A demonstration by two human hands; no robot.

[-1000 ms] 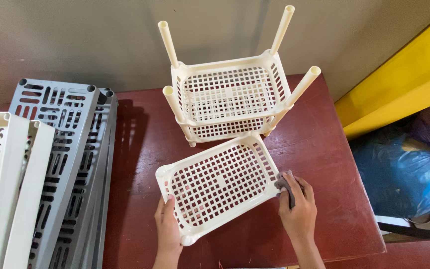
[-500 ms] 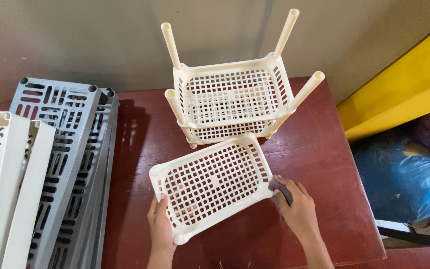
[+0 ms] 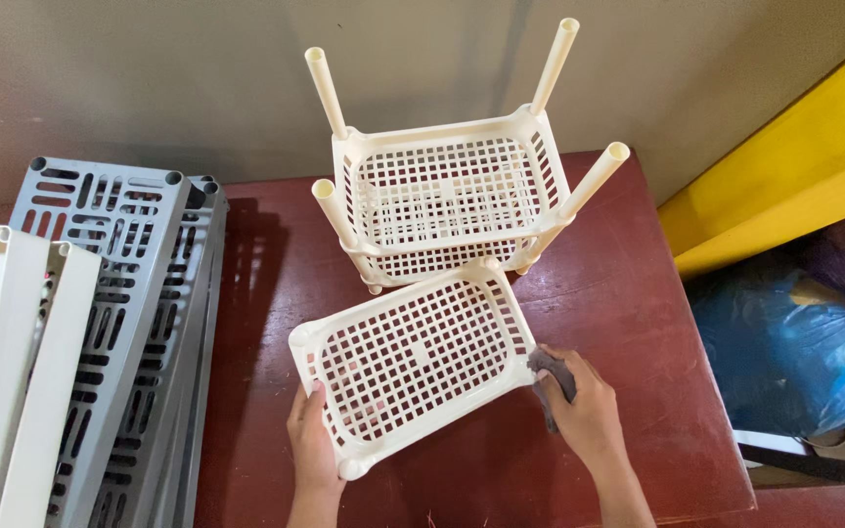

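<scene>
Cream plastic tray [image 3: 413, 365] — gridded, tilted on the dark red surface [image 3: 628, 293]; left hand [image 3: 312, 442] fingers grip its edge, right hand [image 3: 579, 411] fingers clutch a grey cloth [image 3: 552, 376] at its corner.

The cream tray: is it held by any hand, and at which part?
Yes. The left hand holds the loose cream tray at its near-left rim. The right hand holds a dark cloth against the tray's right corner.
</scene>
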